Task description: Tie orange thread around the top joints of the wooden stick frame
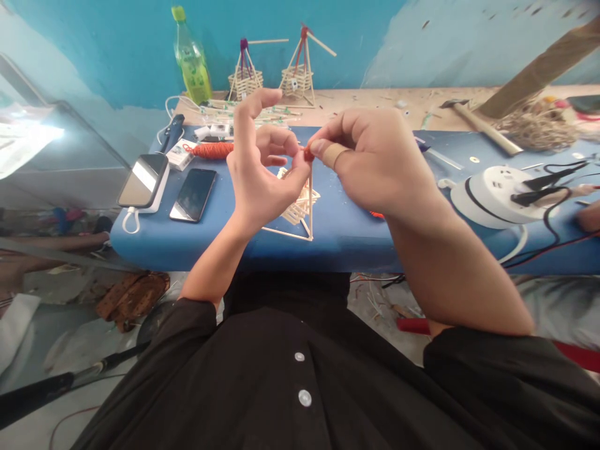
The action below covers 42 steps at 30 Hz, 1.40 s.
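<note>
A small pyramid-shaped frame of thin wooden sticks [311, 206] stands on the blue table cover in front of me. Its top is wrapped with orange yarn [308, 154]. My left hand [262, 175] pinches this top between thumb and a finger, its index finger raised and curved. From the other side, my right hand [379, 156] is closed, thumb and fingertips pressed on the orange yarn at the same spot. Part of the frame's stacked-stick middle is hidden behind my left hand. A skein of orange yarn [213, 150] lies just left of that hand.
Two similar stick models [246, 81] stand by the wall, near a green bottle [194, 69]. Phones [194, 195] lie at left. A hammer [487, 128], a round white power strip [492, 194] with cables and a fibre bundle [539, 128] are at right. Another person's hand [589, 219] shows at the right edge.
</note>
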Available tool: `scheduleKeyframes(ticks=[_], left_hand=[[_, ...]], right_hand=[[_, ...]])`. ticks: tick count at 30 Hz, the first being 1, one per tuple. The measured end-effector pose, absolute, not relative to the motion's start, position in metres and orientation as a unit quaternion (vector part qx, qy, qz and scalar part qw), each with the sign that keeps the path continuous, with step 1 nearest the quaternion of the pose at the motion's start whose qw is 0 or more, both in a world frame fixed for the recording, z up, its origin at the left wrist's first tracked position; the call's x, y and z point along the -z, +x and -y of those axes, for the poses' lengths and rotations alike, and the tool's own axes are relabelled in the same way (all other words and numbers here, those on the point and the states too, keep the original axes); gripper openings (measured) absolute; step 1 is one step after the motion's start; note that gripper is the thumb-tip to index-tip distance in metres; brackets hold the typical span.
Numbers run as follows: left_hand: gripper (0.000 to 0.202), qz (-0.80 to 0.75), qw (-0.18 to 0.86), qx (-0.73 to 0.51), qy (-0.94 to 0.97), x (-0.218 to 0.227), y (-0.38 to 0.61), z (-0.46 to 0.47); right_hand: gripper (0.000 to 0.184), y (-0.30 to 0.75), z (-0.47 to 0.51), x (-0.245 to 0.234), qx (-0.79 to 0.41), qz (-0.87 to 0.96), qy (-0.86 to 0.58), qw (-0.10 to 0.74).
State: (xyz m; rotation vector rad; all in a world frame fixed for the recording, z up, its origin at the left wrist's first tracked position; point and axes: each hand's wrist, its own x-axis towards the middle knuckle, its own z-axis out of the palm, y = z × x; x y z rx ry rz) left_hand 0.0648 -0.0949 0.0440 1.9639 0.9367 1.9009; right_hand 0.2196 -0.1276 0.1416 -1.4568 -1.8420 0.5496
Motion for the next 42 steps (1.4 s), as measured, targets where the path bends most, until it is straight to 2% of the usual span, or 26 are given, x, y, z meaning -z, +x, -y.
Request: scheduleKeyframes(ticks=[7,13,22,34,42], left_hand=[[0.07,-0.3,0.153,-0.638,0.692,-0.045,0.056,0.088],[0.063,-0.297,0.139,-0.63,0.704,-0.038,0.05,0.081],[0.05,-0.293,0.162,-0.633,0.698,-0.023,0.044,0.062],[0.048,-0.288,0.121,-0.632,0.709,-0.017,0.043,0.061],[0.029,-0.274,0.087,-0.626,0.725,-0.034,0.038,0.076]], right_hand=[[0.019,0.223,0.126,-0.126,-0.14,0.729,-0.54,0.397],[0.021,0.226,0.124,-0.123,-0.111,0.743,-0.535,0.387],[0.025,0.23,0.121,-0.116,-0.132,0.758,-0.513,0.381],[0.014,0.232,0.12,-0.099,-0.101,0.763,-0.503,0.394],[0.016,0.23,0.124,-0.097,-0.085,0.757,-0.49,0.423]])
